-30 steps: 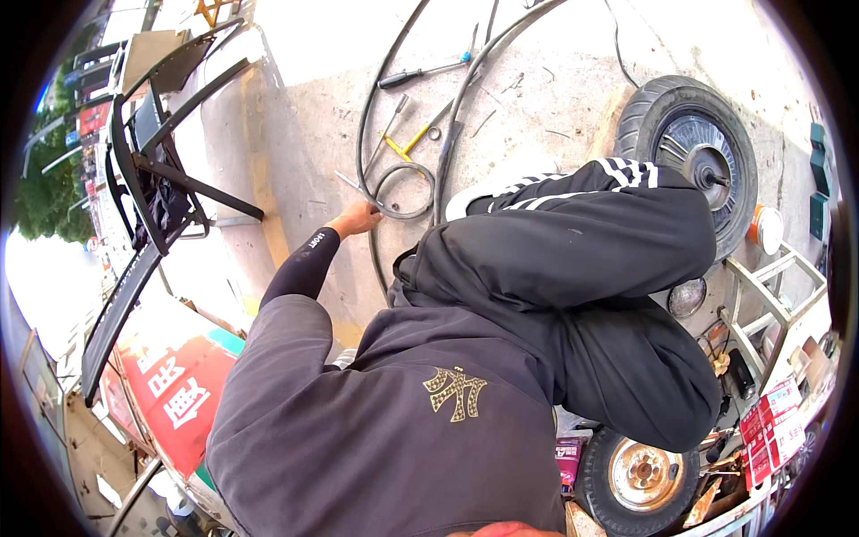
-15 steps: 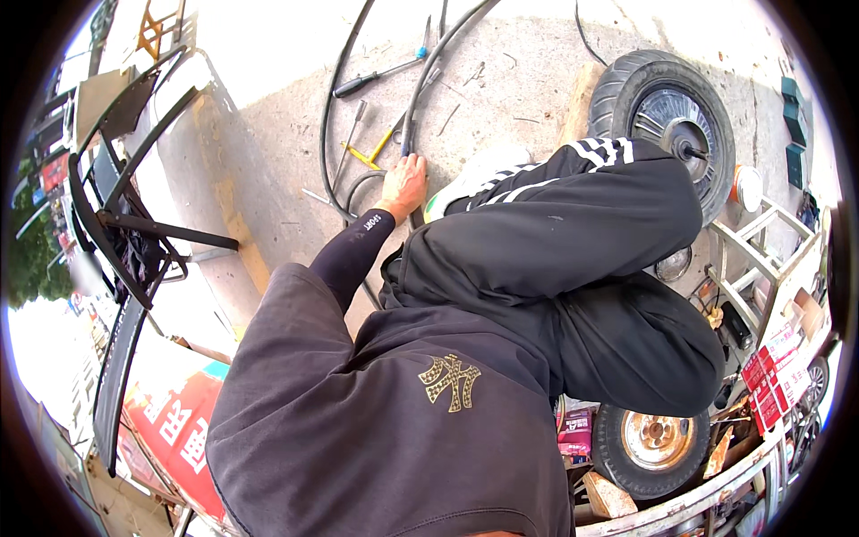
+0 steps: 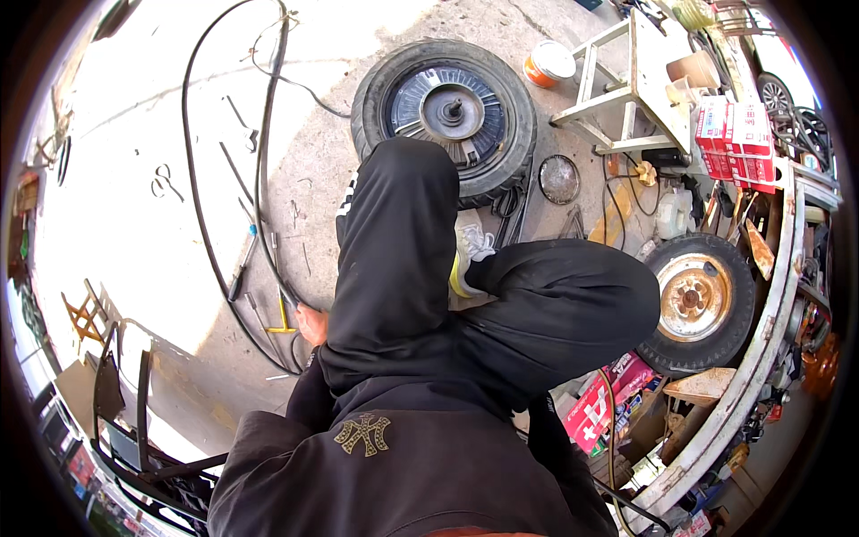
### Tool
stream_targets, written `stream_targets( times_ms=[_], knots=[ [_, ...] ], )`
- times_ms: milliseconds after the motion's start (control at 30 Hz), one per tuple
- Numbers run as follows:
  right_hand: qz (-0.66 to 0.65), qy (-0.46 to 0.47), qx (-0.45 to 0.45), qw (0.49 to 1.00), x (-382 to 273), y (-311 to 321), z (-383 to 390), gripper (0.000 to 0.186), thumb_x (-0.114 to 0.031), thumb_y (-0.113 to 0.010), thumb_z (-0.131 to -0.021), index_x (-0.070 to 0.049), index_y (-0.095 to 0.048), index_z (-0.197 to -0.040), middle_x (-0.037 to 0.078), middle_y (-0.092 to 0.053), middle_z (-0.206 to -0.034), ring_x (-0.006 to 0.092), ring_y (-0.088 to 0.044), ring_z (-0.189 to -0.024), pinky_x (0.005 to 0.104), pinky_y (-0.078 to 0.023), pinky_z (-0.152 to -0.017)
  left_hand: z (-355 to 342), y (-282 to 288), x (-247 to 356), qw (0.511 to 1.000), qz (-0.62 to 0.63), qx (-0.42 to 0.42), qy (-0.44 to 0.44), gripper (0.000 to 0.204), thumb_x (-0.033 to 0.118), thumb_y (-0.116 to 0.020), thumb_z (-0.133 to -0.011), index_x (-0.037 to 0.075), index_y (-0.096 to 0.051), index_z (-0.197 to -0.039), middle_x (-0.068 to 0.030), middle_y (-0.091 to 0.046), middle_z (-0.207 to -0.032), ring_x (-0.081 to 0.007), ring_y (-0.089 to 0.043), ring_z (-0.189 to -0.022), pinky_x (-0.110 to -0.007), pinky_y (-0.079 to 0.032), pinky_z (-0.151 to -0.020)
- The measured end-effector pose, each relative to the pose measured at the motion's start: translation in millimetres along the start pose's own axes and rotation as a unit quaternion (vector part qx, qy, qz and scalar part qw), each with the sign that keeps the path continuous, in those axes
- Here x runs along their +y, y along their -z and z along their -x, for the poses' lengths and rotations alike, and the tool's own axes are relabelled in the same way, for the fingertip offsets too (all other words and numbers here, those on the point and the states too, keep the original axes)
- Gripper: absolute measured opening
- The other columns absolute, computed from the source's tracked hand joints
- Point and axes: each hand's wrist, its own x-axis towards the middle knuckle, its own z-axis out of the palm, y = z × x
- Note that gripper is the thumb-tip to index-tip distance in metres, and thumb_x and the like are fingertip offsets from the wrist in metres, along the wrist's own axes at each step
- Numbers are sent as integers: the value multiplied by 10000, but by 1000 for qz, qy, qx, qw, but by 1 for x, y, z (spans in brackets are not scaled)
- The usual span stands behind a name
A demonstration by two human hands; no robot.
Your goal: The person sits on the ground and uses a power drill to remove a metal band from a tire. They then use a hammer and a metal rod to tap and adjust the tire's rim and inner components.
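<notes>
My left hand (image 3: 311, 324) is low beside my bent left knee, its fingers closed on a thick black hose (image 3: 261, 179) that loops far across the ground. Part of this hand is hidden by my leg. Close to its fingers lie a yellow T-handled tool (image 3: 283, 320) and a thin metal rod-like tool (image 3: 258, 310). A black-handled tool (image 3: 236, 285) rests within the hose loop. Only the dark right sleeve (image 3: 548, 431) shows at my right side; the hand itself is out of sight. Beyond my knees a tyre with a motor hub (image 3: 510, 116) lies flat.
At right are a white stool frame (image 3: 617, 89), an orange-and-white tub (image 3: 549, 64), a round metal dish (image 3: 559, 179) and a rusty-rimmed wheel (image 3: 693, 300). A red-and-white carton (image 3: 735, 143) sits by a metal rail (image 3: 787, 259). Black folding chair (image 3: 143, 412) stands at left.
My view has swung to the right, so the tyre, stool and rusty wheel show more fully. My left hand stays by the hose, now partly behind my knee. The right sleeve has come into view.
</notes>
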Motion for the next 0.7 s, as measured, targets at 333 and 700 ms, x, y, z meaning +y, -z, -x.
stream_targets(
  times_ms=[333, 700],
  knots=[
    [-40, 8, 16, 999, 36, 11, -10, 167, -136, -585, -882, 20, -622, -928, 69, -599, -699, 160, -565, -532, 315, -445, -484, 2, 20, -60, 997, 11, -78, -11, 366, 68, -577, -862, -44, -473, -1194, -251, -551, -1104, -386, -561, -992, -436, -451, -913],
    [-101, 112, 21, 988, 91, 0, -17, 185, -116, -552, -881, 46, -631, -925, 88, -621, -716, 163, -580, -542, 307, -452, -491, -12, 118, -84, 978, 173, 99, 52, 272, 71, -492, -941, -59, -485, -1179, -215, -543, -1045, -321, -527, -965, -418, -418, -912]
  ],
)
